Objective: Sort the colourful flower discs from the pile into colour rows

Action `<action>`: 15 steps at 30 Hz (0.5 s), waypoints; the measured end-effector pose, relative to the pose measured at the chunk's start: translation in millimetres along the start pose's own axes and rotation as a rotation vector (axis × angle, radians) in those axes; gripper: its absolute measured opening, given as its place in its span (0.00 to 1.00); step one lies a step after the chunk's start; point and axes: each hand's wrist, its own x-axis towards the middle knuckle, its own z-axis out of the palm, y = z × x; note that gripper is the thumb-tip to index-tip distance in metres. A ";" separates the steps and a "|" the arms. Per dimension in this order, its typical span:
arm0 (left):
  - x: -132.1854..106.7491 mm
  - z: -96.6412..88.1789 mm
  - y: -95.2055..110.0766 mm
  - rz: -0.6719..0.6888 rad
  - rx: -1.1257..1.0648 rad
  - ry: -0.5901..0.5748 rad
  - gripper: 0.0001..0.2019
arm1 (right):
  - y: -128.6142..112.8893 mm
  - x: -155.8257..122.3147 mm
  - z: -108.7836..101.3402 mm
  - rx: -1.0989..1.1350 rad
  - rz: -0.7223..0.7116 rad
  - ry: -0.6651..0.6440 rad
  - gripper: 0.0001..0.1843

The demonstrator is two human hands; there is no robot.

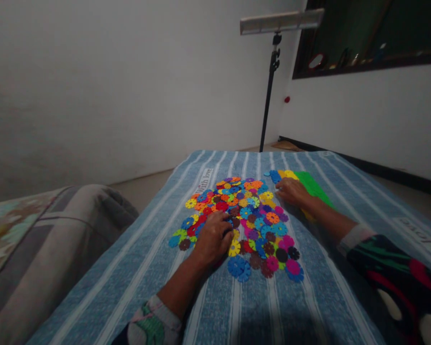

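A spread of colourful notched plastic discs (253, 223), flower-like in shape, lies on a blue and white striped cloth (143, 282). My left hand (213, 235) rests on the left part of this pile, its fingers bent and a little apart over brown and red discs. Farther off to the right, my right hand (292, 191) is closed, fingertips pointing down beside a small group of blue discs (275, 176). Whatever those fingertips hold, if anything, is hidden. Yellow discs (290, 174) and a green patch of pieces (314, 187) lie behind and right of that hand.
On the left stands a grey fabric-covered piece of furniture (89, 230), lower than the cloth-covered surface. A black stand (269, 91) carrying a flat light bar (282, 22) rises beyond the far edge. Pale walls and a dark window (373, 33) close off the back.
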 end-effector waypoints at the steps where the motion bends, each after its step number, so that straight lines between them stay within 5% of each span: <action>1: 0.4 0.3 1.7 0.001 0.015 -0.016 0.06 | -10.1 -7.1 0.8 0.035 -0.045 0.008 0.10; 8: 1.3 4.0 11.0 -0.033 0.115 -0.100 0.08 | -82.4 -73.1 10.6 0.294 -0.389 0.084 0.07; 15: 2.1 9.5 7.3 -0.076 0.132 -0.142 0.07 | -102.0 -116.0 18.0 0.352 -0.408 0.116 0.07</action>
